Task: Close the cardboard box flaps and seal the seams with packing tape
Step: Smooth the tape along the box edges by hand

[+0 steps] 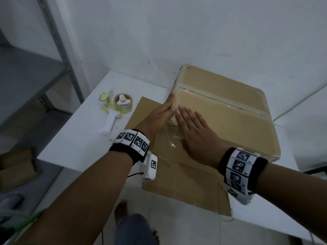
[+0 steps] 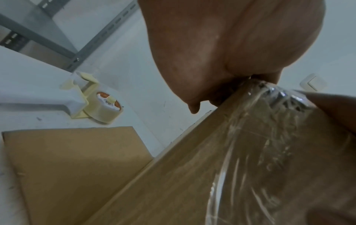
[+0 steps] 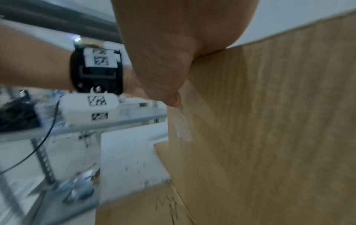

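The closed cardboard box [image 1: 230, 119] lies on a white table [image 1: 74, 142], with clear tape along its middle seam [image 1: 221, 99]. A second clear tape strip [image 1: 170, 137] runs over the box's left edge and down its side, wrinkled. My left hand [image 1: 163, 110] presses with straight fingers against that left side. My right hand [image 1: 192, 128] lies flat on the box top beside the same edge. The left wrist view shows my left hand [image 2: 212, 45] above the crinkled tape [image 2: 269, 137] on the box wall [image 2: 163, 182]. In the right wrist view my right hand [image 3: 173, 45] rests on the box [image 3: 279, 121].
A yellow-and-white tape dispenser [image 1: 115, 108] with its roll lies on the table left of the box. A flat cardboard sheet [image 1: 177, 184] lies under the box and overhangs the table's front edge. A grey metal shelf [image 1: 26, 71] stands at the left, a wall behind.
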